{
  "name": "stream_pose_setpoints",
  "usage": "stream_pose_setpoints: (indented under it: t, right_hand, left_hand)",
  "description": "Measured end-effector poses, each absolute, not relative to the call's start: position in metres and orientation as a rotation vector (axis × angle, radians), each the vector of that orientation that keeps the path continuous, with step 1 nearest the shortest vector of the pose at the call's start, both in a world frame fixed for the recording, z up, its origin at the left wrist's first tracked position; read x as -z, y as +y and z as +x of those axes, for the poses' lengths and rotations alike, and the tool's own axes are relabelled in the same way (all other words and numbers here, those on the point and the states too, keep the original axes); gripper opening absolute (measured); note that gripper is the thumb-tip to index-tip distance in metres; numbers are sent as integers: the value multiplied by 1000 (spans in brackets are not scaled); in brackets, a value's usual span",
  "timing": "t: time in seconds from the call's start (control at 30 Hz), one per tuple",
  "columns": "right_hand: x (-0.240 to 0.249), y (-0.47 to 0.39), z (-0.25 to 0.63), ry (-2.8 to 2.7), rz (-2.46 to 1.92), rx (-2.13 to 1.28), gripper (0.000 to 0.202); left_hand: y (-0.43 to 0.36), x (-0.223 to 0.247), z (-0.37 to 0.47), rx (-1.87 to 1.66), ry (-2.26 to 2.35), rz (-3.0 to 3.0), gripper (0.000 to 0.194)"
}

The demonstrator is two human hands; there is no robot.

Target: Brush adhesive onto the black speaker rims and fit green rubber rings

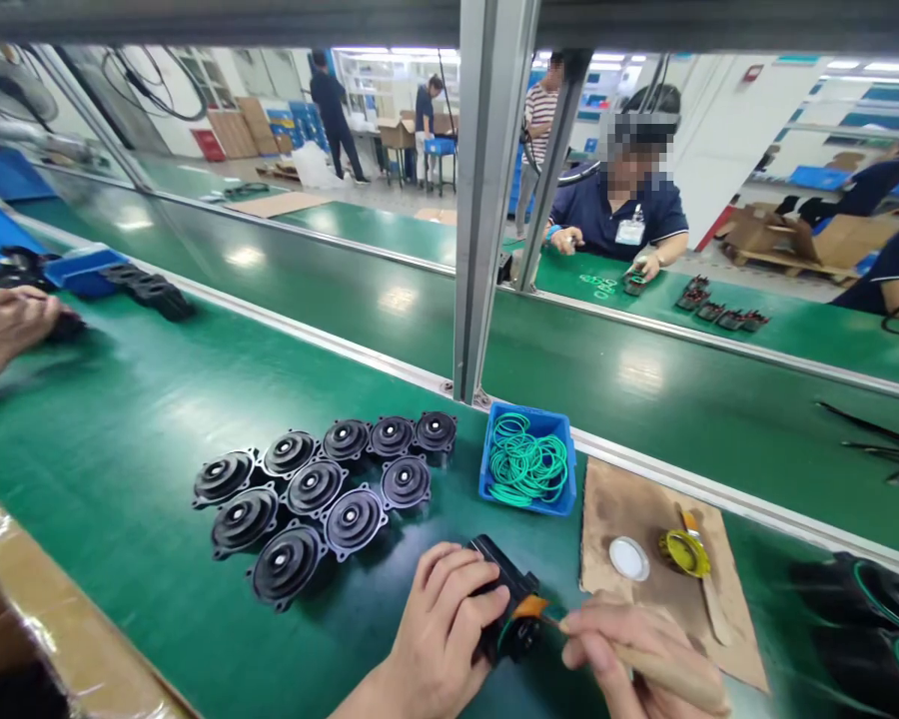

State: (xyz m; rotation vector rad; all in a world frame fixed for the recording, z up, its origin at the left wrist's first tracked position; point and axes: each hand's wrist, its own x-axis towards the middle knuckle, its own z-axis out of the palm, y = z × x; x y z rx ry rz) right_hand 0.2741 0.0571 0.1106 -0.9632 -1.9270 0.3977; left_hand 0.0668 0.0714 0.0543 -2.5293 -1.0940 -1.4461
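My left hand (441,631) is wrapped round a black cylindrical housing (500,569), which lies tilted on the green table. A green ring sits at the housing's near end, partly covered by my fingers. My right hand (629,649) grips a brush (663,679) by its wooden handle. The orange bristles touch the housing beside the ring. Just beyond my hands stands a blue bin (486,489) filled with loose green rubber rings (528,459). Several black round covers (289,564) with stepped tops stand grouped to the left.
On a stained cardboard sheet (599,529) lie a white lid (629,559), an opened yellow pot (681,551) and another brush (715,611). Black housings (888,594) with green rings stand at right. A metal post (479,220) rises behind the bin. Other people's hands (11,325) work at left.
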Motion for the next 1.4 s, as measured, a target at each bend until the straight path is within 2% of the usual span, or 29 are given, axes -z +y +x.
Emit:
stream_pose_setpoints:
  t: [0.2,0.37,0.53,0.67,0.8,1.03,1.17,1.4]
  right_hand:
    - [-96,60,278,-1846,-1097,-364,24]
    - [-96,58,277,-1762,-1124,-486,13]
    - [-99,50,275,-1748,-1076,-733,15]
    - [-110,50,269,-1826,-993,-781,16]
    - [-120,48,263,-1996,-890,-785,14]
    - [-117,42,258,-2322,-791,-486,22]
    - [-117,44,261,-2278,-771,-552,25]
    - [-118,53,265,-2101,-774,-652,17]
  left_hand:
    - [73,-57,67,1610,-1225,-2528,29]
    - [73,-52,66,1614,-1300,-2701,40]
    - [72,-54,63,1530,-1343,-2858,49]
    - [71,-56,63,1479,-1323,-2958,54]
    - [71,-59,63,1437,-1349,-2989,52]
    - [74,-59,63,1361,-1522,-2964,52]
    - [75,-61,63,1356,-1519,-3002,55]
    - [74,-61,65,1355,-1470,-3025,44]
